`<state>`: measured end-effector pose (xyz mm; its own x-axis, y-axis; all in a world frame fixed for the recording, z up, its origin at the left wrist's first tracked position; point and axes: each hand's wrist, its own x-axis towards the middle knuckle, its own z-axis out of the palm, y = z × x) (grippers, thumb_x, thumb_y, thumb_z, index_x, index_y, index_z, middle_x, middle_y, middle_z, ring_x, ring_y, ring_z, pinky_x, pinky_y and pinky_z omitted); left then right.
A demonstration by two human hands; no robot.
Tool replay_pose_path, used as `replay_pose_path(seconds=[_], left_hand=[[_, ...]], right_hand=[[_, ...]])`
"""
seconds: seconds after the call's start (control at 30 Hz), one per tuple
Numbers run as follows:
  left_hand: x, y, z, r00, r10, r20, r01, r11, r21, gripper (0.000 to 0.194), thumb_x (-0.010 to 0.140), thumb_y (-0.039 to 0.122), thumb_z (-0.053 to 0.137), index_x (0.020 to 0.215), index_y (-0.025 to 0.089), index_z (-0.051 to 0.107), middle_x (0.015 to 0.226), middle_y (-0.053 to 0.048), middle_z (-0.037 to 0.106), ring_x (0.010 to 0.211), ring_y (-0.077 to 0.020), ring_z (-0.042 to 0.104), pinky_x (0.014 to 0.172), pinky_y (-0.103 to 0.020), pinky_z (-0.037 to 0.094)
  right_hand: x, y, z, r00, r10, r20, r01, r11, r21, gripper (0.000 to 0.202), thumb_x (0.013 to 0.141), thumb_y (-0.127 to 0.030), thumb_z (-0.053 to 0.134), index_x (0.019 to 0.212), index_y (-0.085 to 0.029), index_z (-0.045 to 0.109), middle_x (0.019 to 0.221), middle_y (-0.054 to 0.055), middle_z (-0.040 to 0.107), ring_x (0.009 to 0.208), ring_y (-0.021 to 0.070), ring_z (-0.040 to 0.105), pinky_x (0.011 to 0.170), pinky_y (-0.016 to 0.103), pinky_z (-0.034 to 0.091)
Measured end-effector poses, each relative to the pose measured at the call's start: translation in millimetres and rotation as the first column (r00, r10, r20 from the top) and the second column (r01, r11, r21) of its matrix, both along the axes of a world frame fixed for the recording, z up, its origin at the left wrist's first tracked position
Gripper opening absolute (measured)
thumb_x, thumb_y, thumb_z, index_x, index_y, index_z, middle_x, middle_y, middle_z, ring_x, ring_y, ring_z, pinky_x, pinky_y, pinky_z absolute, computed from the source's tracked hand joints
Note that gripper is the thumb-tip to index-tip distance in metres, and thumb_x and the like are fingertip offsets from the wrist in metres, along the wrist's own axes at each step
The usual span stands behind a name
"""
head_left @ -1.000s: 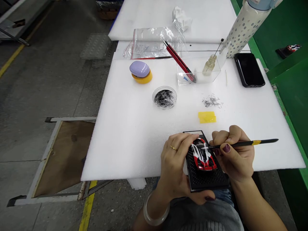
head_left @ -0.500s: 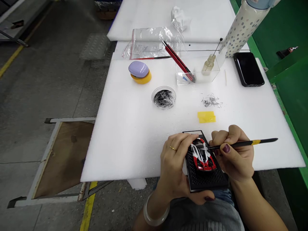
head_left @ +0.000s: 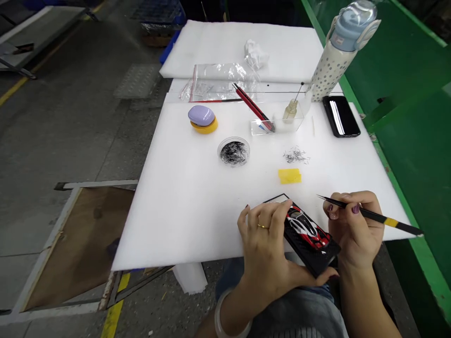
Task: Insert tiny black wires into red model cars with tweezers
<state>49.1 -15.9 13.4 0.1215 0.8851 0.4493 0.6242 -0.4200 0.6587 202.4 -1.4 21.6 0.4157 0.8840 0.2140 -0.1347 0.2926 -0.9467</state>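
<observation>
Nearest, the left hand (head_left: 269, 249) grips one black base (head_left: 310, 246) from the side and underneath, thumb wrapped round its near edge; the base sits tilted at the front edge of the white foam sheet (head_left: 183, 206). One red, white and black toy car (head_left: 306, 227) rests on top of the base. Just to the right, the right hand (head_left: 354, 225) pinches one pair of black tweezers (head_left: 369, 215) with a yellow band, tip raised clear of the car and pointing left.

Farther out lie one yellow slip (head_left: 289, 176), one loose scatter of thin black pins (head_left: 296, 156) and one round dish (head_left: 233, 151) filled with more. Beyond stand one purple and yellow case (head_left: 202, 119), one clear tray (head_left: 278, 123) holding one red cutter (head_left: 254, 107) and one small bottle (head_left: 291, 111), one black phone (head_left: 341, 122), one clear bag (head_left: 218, 77), one crumpled tissue (head_left: 255, 52) and one dotted flask (head_left: 340, 47).
</observation>
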Motion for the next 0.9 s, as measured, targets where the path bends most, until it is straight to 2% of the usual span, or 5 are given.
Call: replay_pose_path(seconds=[0.23, 0.47, 0.67, 0.8, 0.9], left_hand=[[35.1, -19.7, -15.1, 0.977, 0.079, -0.198, -0.067, 0.996, 0.064, 0.098, 0.062, 0.069, 0.083, 0.134, 0.014, 0.049, 0.117, -0.016, 0.066, 0.121, -0.0401, 0.053, 0.12, -0.061, 0.007], [40.4, -26.3, -23.7, 0.978, 0.093, -0.188, -0.079, 0.994, 0.078, 0.085, 0.073, 0.064, 0.078, 0.137, 0.016, 0.049, 0.119, -0.016, 0.064, 0.122, -0.0406, 0.052, 0.114, -0.068, 0.021], [12.4, -15.1, -15.3, 0.995, -0.101, 0.015, 0.099, 0.987, 0.125, 0.096, 0.076, 0.07, 0.076, 0.148, 0.018, 0.038, 0.137, -0.019, 0.057, 0.138, -0.0382, 0.046, 0.11, -0.057, 0.045], [-18.2, 13.5, -11.2, 0.999, -0.026, 0.039, 0.022, 0.995, 0.098, 0.055, 0.095, 0.052, 0.063, 0.138, 0.02, 0.05, 0.127, -0.014, 0.065, 0.12, -0.0292, 0.059, 0.101, -0.048, 0.052], [-30.3, 30.3, -19.7, 0.996, -0.064, -0.06, 0.07, 0.992, 0.104, 0.038, 0.097, 0.049, 0.058, 0.122, 0.02, 0.062, 0.118, -0.012, 0.069, 0.114, -0.0308, 0.06, 0.097, -0.049, 0.05]], right_hand=[[43.7, -52.9, 9.3, 0.912, 0.162, 0.377, -0.055, 0.959, -0.278, 0.013, 0.095, -0.036, 0.067, 0.097, -0.023, 0.066, 0.097, 0.006, 0.072, 0.092, 0.0221, 0.067, 0.078, 0.033, 0.052], [40.5, -56.2, 12.8, 0.738, 0.354, 0.574, -0.158, 0.918, -0.364, 0.016, 0.091, -0.032, 0.07, 0.096, -0.024, 0.057, 0.1, 0.005, 0.072, 0.091, 0.0217, 0.067, 0.077, 0.032, 0.053], [43.0, -49.9, -0.3, 0.861, 0.287, 0.421, -0.119, 0.917, -0.381, 0.025, 0.09, -0.039, 0.071, 0.089, -0.023, 0.052, 0.098, 0.004, 0.072, 0.085, 0.0195, 0.064, 0.076, 0.031, 0.05], [58.1, -53.7, -0.3, 0.924, 0.195, 0.328, -0.06, 0.924, -0.379, 0.032, 0.088, -0.044, 0.074, 0.09, -0.023, 0.051, 0.101, 0.006, 0.072, 0.09, 0.0199, 0.065, 0.079, 0.033, 0.05], [102.3, -57.4, -2.0, 0.891, -0.01, 0.453, 0.144, 0.954, -0.262, 0.033, 0.086, -0.044, 0.076, 0.091, -0.023, 0.051, 0.105, 0.007, 0.072, 0.092, 0.0199, 0.065, 0.085, 0.035, 0.05]])
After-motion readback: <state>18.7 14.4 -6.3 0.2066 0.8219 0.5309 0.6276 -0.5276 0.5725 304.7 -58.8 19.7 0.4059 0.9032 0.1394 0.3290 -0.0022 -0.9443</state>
